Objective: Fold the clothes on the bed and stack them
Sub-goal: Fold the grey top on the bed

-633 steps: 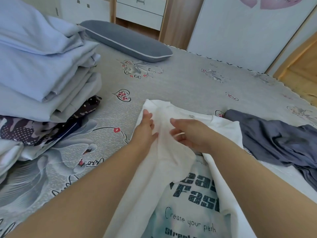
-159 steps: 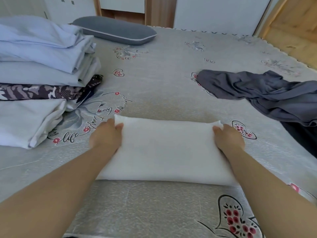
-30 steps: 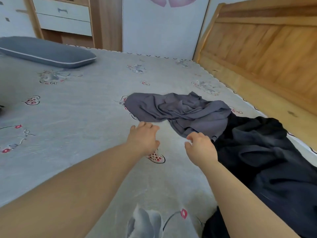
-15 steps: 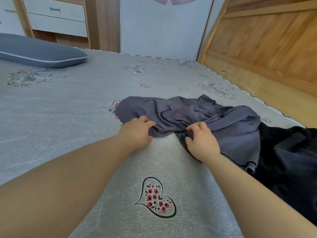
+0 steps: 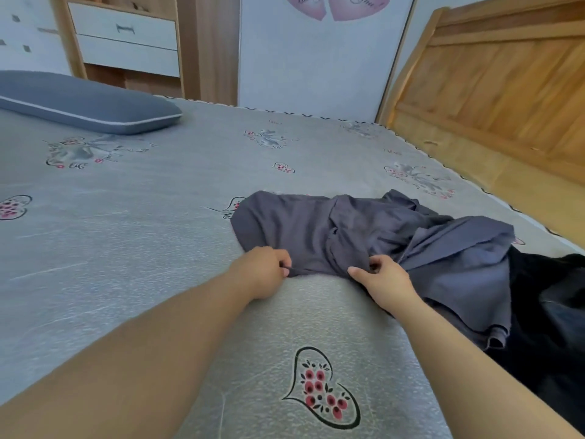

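Note:
A crumpled dark grey garment [image 5: 364,236] lies on the grey printed bed cover [image 5: 126,236], right of centre. My left hand [image 5: 264,272] pinches its near edge with curled fingers. My right hand [image 5: 384,280] grips the same edge a little further right, fingers curled into the cloth. A black garment [image 5: 550,299] lies bunched at the right, partly under the grey one. The stack of folded clothes is out of view.
A grey pillow [image 5: 85,103] lies at the far left of the bed. The wooden headboard [image 5: 493,90] rises along the right side. White drawers [image 5: 126,42] and a white wall stand beyond the bed's far edge.
Since the white shirt was folded, the view has turned right to the grey garment. In the last second both hands reached its near edge and took hold of it.

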